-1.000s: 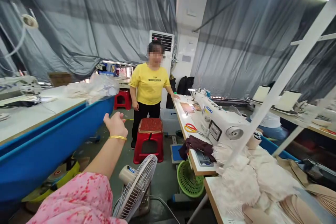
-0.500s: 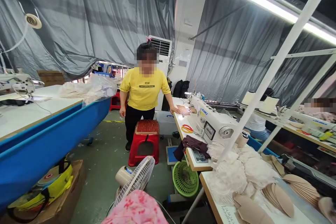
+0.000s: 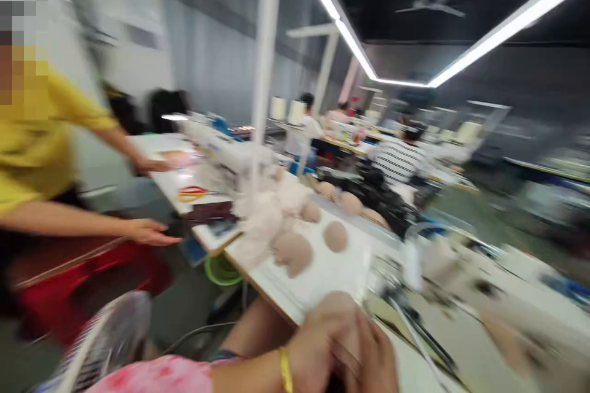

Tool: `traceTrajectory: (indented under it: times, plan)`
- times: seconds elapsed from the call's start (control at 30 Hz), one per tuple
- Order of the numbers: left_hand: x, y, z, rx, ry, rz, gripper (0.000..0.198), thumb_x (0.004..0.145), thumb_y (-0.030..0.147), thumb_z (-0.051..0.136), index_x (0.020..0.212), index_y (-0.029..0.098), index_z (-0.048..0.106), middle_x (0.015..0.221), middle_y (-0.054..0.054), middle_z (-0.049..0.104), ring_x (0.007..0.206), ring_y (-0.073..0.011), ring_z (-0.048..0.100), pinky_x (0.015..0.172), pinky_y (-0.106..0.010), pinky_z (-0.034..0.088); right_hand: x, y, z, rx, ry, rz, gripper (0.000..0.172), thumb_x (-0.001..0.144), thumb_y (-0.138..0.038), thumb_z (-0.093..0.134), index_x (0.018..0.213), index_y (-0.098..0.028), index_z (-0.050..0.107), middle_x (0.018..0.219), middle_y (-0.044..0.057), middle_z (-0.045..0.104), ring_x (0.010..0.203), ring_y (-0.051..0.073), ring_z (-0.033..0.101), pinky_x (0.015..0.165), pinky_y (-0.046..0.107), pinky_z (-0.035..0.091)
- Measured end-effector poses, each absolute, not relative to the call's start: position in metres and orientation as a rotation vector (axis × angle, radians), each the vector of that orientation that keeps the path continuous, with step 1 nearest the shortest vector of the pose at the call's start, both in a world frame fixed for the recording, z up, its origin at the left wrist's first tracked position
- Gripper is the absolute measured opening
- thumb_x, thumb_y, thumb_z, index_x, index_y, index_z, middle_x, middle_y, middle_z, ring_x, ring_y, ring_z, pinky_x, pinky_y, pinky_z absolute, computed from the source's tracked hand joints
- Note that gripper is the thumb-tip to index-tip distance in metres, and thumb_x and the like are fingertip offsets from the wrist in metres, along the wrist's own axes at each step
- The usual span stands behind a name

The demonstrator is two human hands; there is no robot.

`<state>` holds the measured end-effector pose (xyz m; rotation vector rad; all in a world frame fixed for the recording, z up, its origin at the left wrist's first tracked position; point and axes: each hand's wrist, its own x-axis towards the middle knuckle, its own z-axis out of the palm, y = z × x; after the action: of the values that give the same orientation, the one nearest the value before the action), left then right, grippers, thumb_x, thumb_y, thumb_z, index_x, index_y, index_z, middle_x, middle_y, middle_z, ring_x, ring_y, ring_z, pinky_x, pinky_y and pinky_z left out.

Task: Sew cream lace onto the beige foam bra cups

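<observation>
My left hand [image 3: 314, 344], with a yellow band at the wrist, is closed at the table's near edge. My right hand [image 3: 378, 350] presses in beside it, fingers bent. Between them a beige rounded piece [image 3: 338, 305] shows at the top; motion blur hides its details and most of the fingertips. Beyond the hands on the white table [image 3: 322, 270] lie beige rounded pieces [image 3: 294, 253], a single one [image 3: 335, 237], and a heap of pale thin fabric [image 3: 262, 221].
At left stands a person in a yellow top [image 3: 34, 153], one hand [image 3: 150, 232] reaching out. Near that person are a red stool [image 3: 92, 288], a fan [image 3: 110, 338], orange-handled scissors [image 3: 192, 193] and a sewing machine [image 3: 230, 156]. A green basket [image 3: 221, 271] sits below the table. Machine parts [image 3: 437, 264] stand at right.
My view has swung right and down. Both my hands have come into view around the beige piece. The person in yellow is now at the left edge, nearer, with one arm extended.
</observation>
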<state>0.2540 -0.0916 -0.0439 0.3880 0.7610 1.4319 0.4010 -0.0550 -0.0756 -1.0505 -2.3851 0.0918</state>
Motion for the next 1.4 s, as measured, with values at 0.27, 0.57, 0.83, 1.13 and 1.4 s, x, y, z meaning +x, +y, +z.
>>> traceTrajectory:
  times: [0.27, 0.57, 0.83, 1.13, 1.4]
  plan:
    - [0.214, -0.032, -0.047, 0.397, 0.905, 1.212, 0.039, 0.075, 0.03, 0.094, 0.11, 0.019, 0.08, 0.122, -0.01, 0.079, 0.112, -0.0337, 0.075, 0.091, -0.042, 0.067, 0.479, -0.005, -0.082, -1.366, -2.075, 0.051, 0.032, 0.106, -0.023, 0.056, 0.137, -0.021, 0.06, 0.122, 0.015, 0.067, 0.114, 0.03, 0.066, 0.098, 0.047, 0.06]
    - [0.183, -0.033, -0.041, 0.453, 0.803, 1.05, 0.044, 0.077, 0.037, 0.092, 0.117, 0.021, 0.079, 0.118, -0.012, 0.079, 0.103, -0.0328, 0.076, 0.082, -0.039, 0.067, 0.493, 0.021, -0.078, -1.487, -2.177, 0.175, 0.042, 0.097, -0.007, 0.044, 0.126, -0.02, 0.071, 0.096, 0.011, 0.067, 0.089, 0.028, 0.066, 0.081, 0.039, 0.057]
    - [0.186, -0.059, -0.044, 0.343, 0.497, 0.831, 0.05, 0.083, 0.017, 0.084, 0.131, 0.021, 0.074, 0.131, -0.011, 0.074, 0.122, -0.0282, 0.068, 0.109, -0.039, 0.053, 0.401, -0.048, -0.063, -0.861, -0.874, 1.561, 0.03, 0.096, -0.047, 0.076, 0.116, -0.032, 0.058, 0.114, 0.002, 0.077, 0.103, 0.023, 0.07, 0.094, 0.037, 0.053]
    - [0.204, -0.084, -0.073, 0.168, 0.568, 0.748, 0.043, 0.095, 0.024, 0.073, 0.137, 0.023, 0.071, 0.143, -0.01, 0.069, 0.142, -0.0331, 0.056, 0.125, -0.049, 0.036, 0.371, -0.069, -0.063, -0.798, -0.522, 1.558, 0.043, 0.092, -0.058, 0.079, 0.117, -0.03, 0.059, 0.109, 0.004, 0.082, 0.118, 0.025, 0.071, 0.109, 0.042, 0.047]
    - [0.219, -0.075, -0.055, 0.016, 0.512, 0.843, 0.047, 0.096, 0.029, 0.075, 0.14, 0.015, 0.07, 0.141, -0.014, 0.072, 0.143, -0.0347, 0.057, 0.129, -0.046, 0.035, 0.371, -0.07, -0.056, -0.84, -0.931, 1.28, 0.033, 0.106, -0.057, 0.06, 0.128, -0.033, 0.054, 0.134, 0.005, 0.073, 0.136, 0.025, 0.059, 0.119, 0.048, 0.036]
